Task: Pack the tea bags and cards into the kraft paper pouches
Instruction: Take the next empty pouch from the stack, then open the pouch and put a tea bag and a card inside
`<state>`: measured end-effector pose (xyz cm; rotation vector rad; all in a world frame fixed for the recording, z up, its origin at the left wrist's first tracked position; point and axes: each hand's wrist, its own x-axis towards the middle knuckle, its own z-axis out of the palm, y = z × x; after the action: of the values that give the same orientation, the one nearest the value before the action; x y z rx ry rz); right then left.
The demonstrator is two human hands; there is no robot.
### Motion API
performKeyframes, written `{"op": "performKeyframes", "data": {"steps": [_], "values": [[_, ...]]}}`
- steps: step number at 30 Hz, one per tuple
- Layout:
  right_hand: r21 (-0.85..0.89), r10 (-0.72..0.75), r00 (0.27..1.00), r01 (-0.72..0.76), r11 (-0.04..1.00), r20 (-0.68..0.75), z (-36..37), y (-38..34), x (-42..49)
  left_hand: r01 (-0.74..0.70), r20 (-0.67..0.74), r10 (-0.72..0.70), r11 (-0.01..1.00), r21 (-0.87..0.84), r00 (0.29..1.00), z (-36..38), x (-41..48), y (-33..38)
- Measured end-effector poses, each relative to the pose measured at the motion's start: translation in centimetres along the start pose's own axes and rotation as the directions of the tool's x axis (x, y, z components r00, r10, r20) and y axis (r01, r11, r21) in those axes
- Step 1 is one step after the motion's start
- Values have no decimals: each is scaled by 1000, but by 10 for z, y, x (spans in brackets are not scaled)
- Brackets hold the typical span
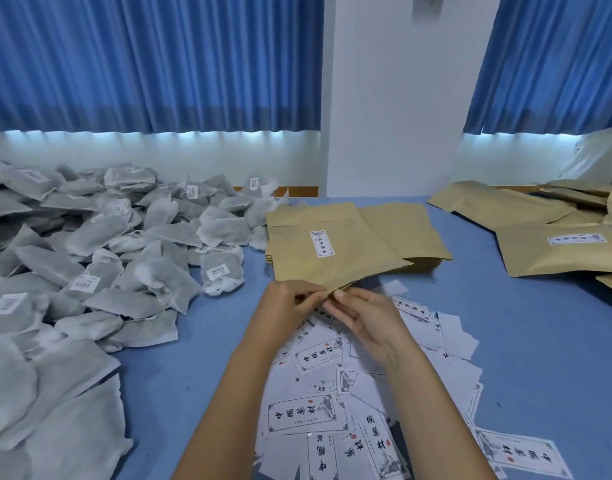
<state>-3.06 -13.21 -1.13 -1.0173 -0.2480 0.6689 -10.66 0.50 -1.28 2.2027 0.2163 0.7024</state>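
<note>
Everything here turns on the top pouch [332, 258]. It lies straight ahead of both hands on a stack of pouches [425, 263] at the middle of the table [522, 341], its long axis running from the near edge toward the far edge and tilted a little to the left. Its near end is lifted slightly off the stack, right at the fingertips, so neither hand has to reach. The left hand [290, 303] and the right hand [363, 320] meet at that near end, almost touching each other. The left fingers [308, 294] are curled and closed narrowly on the paper edge. The right fingers [346, 299] lie straighter, with the tips pinching the same edge from just beside them. A crease crosses the pouch near its far end, and a white label [322, 243] sits lengthwise on its face, but I cannot tell whether the pinched end is the mouth. If it is, the next move is probably to spread the two layers apart; if not, the pouch needs turning first. The tea bags [107, 244] are heaped along the table's left side, nearer the left hand. The cards [308, 414] are scattered under both forearms by the near edge. More pouches [546, 251] lie toward the far right corner, well apart from the hands.
</note>
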Motion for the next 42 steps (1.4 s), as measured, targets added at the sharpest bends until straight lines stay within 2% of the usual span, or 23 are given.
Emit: {"op": "performKeyframes", "data": {"steps": [4, 7, 10, 14, 20, 27, 31, 32, 34, 37, 40, 42], "values": [[-2, 18, 1000, -18, 1000, -10, 1, -1, -2, 30, 18, -30, 999, -16, 999, -4, -2, 1], [-15, 30, 999, -30, 999, -21, 4, 1, -2, 9, 3, -10, 995, 95, 1000, -1, -2, 3], [-57, 29, 992, -36, 998, -121, 13, 7, 0, -30, 37, 22, 975, 220, 999, 11, 0, 11], [-187, -68, 976, 29, 982, -207, 21, 19, 6, -8, 20, 3, 961, 277, 1000, 19, 4, 15], [-410, -137, 980, 68, 910, -142, 24, 19, 9, 59, -221, -10, 975, 215, 975, 15, -1, 14], [-451, -177, 974, 97, 887, -139, 28, 15, 7, 80, -378, 25, 962, 260, 925, 25, -6, 22], [-570, -214, 974, 138, 810, -68, 35, 25, -3, 196, -606, -85, 973, 119, 791, 13, 1, 16], [-572, -214, 975, 141, 808, -62, 36, 27, -4, 202, -608, -93, 973, 112, 788, 9, 3, 12], [-505, -206, 973, 125, 854, -108, 37, 26, -4, 199, -513, -81, 963, 180, 855, 9, 4, 10], [-360, -157, 973, 88, 929, -166, 32, 20, 2, 170, -276, -47, 880, 443, 960, 15, 0, 12], [-253, -99, 973, 45, 966, -206, 27, 19, 4, 99, -166, -14, 850, 517, 986, 14, -2, 14], [-148, -99, 972, 68, 987, -214, 22, 17, 5, -26, -125, 100, 872, 489, 987, 13, -4, 18]]}}
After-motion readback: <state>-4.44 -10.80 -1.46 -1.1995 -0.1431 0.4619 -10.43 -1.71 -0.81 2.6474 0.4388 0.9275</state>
